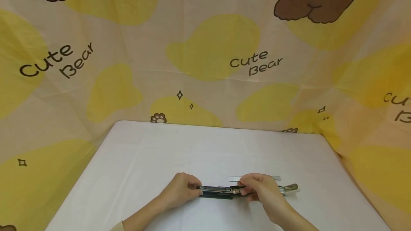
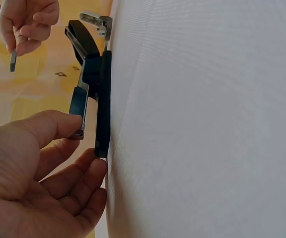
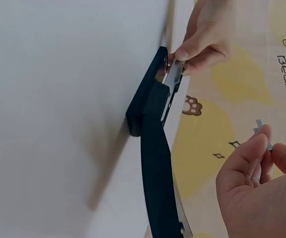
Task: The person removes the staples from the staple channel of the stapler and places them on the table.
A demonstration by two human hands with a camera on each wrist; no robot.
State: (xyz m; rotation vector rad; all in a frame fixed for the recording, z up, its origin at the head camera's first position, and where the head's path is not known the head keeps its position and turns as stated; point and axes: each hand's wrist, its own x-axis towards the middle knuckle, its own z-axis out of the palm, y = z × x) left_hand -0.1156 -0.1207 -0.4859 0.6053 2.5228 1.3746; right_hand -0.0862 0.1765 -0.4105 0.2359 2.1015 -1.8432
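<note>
A dark blue stapler [image 1: 221,190] lies opened out flat near the front edge of the white table [image 1: 160,152], its metal staple channel [image 1: 215,188] facing up and its lid [image 1: 289,188] swung back to the right; the left hand [image 1: 179,190] holds the stapler's left end, thumb pressing on the tip of the channel [image 2: 78,130] and the other fingers [image 2: 78,176] loosely curled against the base just below it; the right hand [image 1: 261,190] hovers over the hinge, thumb and forefinger pinched together on a short strip of staples [image 3: 262,133] (in the left wrist view the strip [image 2: 13,60] hangs down from the fingertips, apart from the stapler); a second silvery strip [image 1: 236,178] lies on the table just behind the right hand; a cloth backdrop [image 1: 205,45] printed with yellow patches, brown bears and "Cute Bear" lettering rises behind and beside the table.
</note>
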